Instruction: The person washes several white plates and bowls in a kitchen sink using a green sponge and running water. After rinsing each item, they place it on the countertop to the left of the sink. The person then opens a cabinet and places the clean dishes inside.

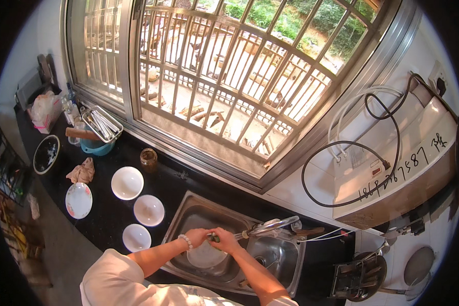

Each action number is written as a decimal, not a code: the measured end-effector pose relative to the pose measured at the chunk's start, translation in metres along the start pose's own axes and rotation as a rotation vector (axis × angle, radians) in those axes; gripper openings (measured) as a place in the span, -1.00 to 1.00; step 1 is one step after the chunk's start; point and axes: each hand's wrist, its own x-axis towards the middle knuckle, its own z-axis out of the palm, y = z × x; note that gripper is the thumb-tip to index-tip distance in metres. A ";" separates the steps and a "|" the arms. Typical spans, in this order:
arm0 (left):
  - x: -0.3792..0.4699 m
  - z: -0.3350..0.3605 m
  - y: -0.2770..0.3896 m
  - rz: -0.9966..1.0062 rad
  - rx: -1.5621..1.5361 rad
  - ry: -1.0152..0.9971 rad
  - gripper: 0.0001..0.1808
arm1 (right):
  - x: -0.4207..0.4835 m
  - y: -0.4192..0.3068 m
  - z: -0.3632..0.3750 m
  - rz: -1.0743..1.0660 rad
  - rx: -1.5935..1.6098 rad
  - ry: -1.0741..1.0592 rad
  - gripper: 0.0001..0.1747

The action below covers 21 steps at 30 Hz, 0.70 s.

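My left hand (199, 238), with a beaded bracelet at its wrist, meets my right hand (225, 241) above the left basin of a stainless steel sink (191, 208). Between them both hands grip a small green and pale item (214, 237), mostly hidden by the fingers. Below the hands, a round whitish bowl or basin (206, 258) rests in the left basin. A curved metal faucet (271, 227) reaches over the sink just right of my right hand. The right basin (269, 254) has a drain.
Three white bowls (127, 183) (149, 210) (137, 238) and a floral plate (78, 201) stand left on the black counter. Behind are a brown jar (148, 159), a crumpled cloth (82, 171) and a metal utensil tray (102, 124). At the right stands a knife rack (354, 277).
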 end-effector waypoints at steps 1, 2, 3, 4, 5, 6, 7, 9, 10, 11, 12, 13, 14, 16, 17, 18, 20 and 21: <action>0.000 -0.004 0.002 0.015 -0.003 0.035 -0.74 | -0.002 -0.001 0.000 0.074 0.058 -0.027 -0.56; 0.002 -0.004 0.002 0.022 -0.023 0.057 -0.75 | -0.007 0.008 0.003 0.036 0.090 0.094 -0.63; 0.003 -0.010 0.005 -0.008 -0.082 0.112 -0.75 | -0.012 0.009 0.006 0.176 0.192 0.175 -0.64; 0.001 -0.017 0.011 -0.038 -0.140 0.167 -0.74 | -0.020 0.010 0.009 0.317 0.292 0.257 -0.66; 0.000 -0.020 0.014 -0.067 -0.199 0.221 -0.74 | -0.027 0.011 0.012 0.460 0.392 0.339 -0.68; -0.003 -0.017 0.010 -0.071 -0.266 0.362 -0.77 | -0.030 0.007 0.015 0.558 0.527 0.388 -0.69; -0.004 -0.013 0.008 -0.084 -0.266 0.392 -0.77 | -0.036 0.008 0.027 0.605 0.579 0.530 -0.67; -0.003 -0.005 0.005 -0.110 -0.271 0.454 -0.78 | -0.041 0.006 0.061 0.692 0.675 0.816 -0.63; -0.003 0.000 0.000 -0.122 -0.311 0.484 -0.78 | -0.041 -0.004 0.066 0.843 0.708 0.860 -0.60; -0.003 0.002 -0.007 -0.133 -0.352 0.513 -0.78 | -0.040 -0.014 0.071 0.994 0.739 0.904 -0.58; -0.002 0.009 -0.006 -0.138 -0.400 0.528 -0.78 | -0.051 0.008 0.091 0.974 0.922 0.944 -0.55; -0.002 0.002 0.000 -0.130 -0.367 0.550 -0.80 | -0.057 0.003 0.098 0.966 1.107 0.933 -0.56; 0.003 0.006 -0.005 -0.124 -0.359 0.557 -0.79 | -0.062 0.002 0.099 1.050 1.176 0.901 -0.55; 0.010 0.017 -0.024 -0.186 -0.482 0.573 -0.76 | -0.057 -0.013 0.094 1.081 1.228 0.867 -0.54; 0.013 0.025 -0.031 -0.245 -0.620 0.570 -0.74 | -0.057 -0.012 0.092 1.031 1.207 0.881 -0.54; 0.018 0.031 -0.034 -0.295 -0.760 0.557 -0.71 | -0.056 -0.009 0.088 0.979 1.184 0.908 -0.53; 0.013 0.046 -0.025 -0.498 -0.909 0.586 -0.66 | -0.049 -0.022 0.071 0.861 1.177 0.960 -0.51; 0.016 0.052 -0.015 -0.594 -0.991 0.595 -0.63 | -0.048 -0.025 0.063 0.797 1.162 0.990 -0.50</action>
